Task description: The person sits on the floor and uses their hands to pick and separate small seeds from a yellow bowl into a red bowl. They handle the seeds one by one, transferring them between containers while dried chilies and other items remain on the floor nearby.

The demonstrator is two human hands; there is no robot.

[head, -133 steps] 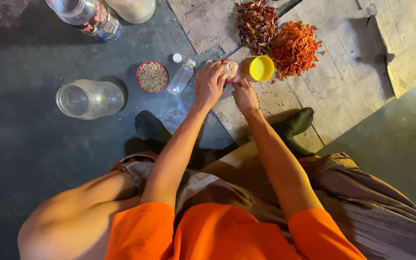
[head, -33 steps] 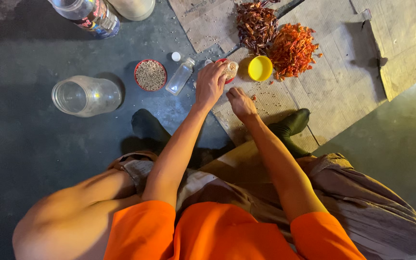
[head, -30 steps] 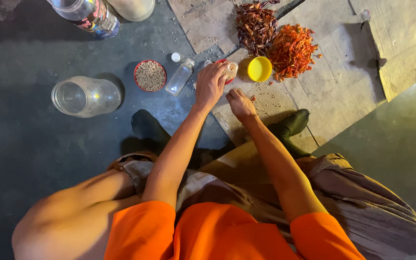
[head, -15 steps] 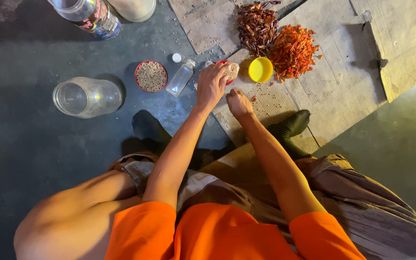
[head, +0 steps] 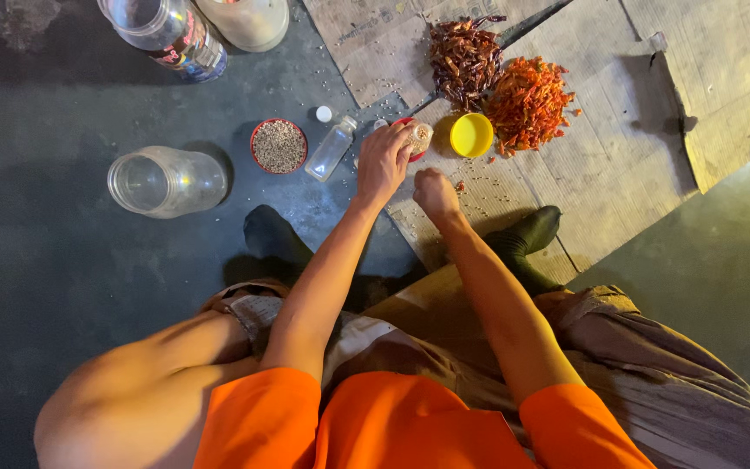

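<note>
My left hand (head: 383,162) grips a small clear bottle (head: 417,137) partly filled with pale seeds, held over a red lid. My right hand (head: 434,189) is pinched shut on the cardboard (head: 618,165) just below the bottle, among scattered seeds; what the fingers hold is too small to see. A yellow cap (head: 471,135) lies open side up right of the bottle. Behind it sit a heap of orange-red dried chillies (head: 528,94) and a darker heap of chillies (head: 463,57).
On the dark floor lie an empty small clear bottle (head: 331,148) with its white cap (head: 324,114), a red lid of seeds (head: 279,146), a large clear jar on its side (head: 165,181) and two more jars (head: 171,28) at the top. My dark-socked feet (head: 527,234) rest below.
Earlier my right hand held the yellow cap tilted beside the bottle; the cap now lies on the cardboard. My right hand has drawn back and pinched shut among the scattered seeds.
</note>
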